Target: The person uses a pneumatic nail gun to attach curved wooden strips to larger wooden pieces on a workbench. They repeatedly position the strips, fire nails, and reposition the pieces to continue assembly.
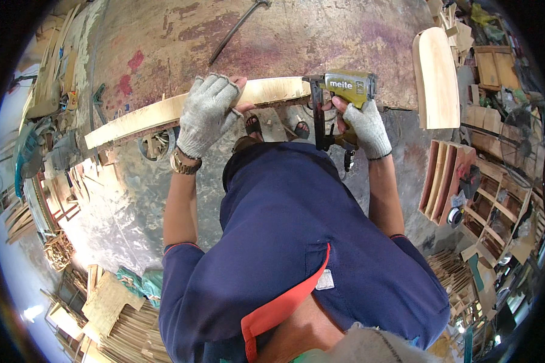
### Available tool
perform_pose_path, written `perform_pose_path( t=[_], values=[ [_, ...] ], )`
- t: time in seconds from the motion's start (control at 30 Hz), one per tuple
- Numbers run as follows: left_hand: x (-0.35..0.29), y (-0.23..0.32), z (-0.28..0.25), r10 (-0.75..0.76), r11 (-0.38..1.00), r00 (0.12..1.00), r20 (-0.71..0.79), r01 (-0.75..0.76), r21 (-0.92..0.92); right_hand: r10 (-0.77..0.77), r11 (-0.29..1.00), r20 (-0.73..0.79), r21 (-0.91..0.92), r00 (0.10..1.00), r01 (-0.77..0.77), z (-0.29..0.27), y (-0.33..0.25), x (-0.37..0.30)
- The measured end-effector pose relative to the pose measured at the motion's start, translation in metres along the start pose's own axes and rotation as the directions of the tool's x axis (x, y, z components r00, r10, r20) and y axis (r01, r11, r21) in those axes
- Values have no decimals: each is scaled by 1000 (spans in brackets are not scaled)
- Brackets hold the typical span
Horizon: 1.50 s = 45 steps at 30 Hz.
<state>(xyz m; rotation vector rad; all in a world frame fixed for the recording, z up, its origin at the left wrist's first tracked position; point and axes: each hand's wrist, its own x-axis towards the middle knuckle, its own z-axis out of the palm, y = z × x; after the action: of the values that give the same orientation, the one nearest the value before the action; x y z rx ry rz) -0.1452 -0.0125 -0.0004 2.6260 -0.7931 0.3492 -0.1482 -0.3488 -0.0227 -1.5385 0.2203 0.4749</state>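
Observation:
A long, pale, slightly curved wooden strip lies along the near edge of a worn, paint-stained workbench. My left hand, in a grey fingerless glove, is closed over the strip left of its middle, fingers across it and thumb on the near side. At the strip's right end, my right hand, gloved alike, grips a green-and-black air nail gun. The gun's nose touches or nearly touches that end; I cannot tell which. Its magazine points toward me, and my fingers are partly hidden behind the gun's body.
A hammer-like tool with a dark handle lies farther back on the bench. A rounded pale board rests at the bench's right end. Stacked boards and a wooden rack stand right. Wood pieces crowd the lower left.

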Motion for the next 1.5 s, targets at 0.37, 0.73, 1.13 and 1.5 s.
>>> perform_pose_path(
  t=[0.37,0.73,1.13,1.5],
  values=[
    [3,-2,-1,6,1000,1000,-15,-7,-21,16,980,23,-197,1000,-11,19,-25,-2],
    [6,-4,-2,4,999,1000,0,-4,-41,-32,955,43,-292,999,43,45,-60,-16],
    [11,-13,3,32,998,999,-22,-33,-56,-45,771,70,-632,997,79,63,-58,-19],
    [22,-27,10,36,998,998,-48,-38,-40,-194,823,154,-512,969,246,58,-52,-13]
  ],
)
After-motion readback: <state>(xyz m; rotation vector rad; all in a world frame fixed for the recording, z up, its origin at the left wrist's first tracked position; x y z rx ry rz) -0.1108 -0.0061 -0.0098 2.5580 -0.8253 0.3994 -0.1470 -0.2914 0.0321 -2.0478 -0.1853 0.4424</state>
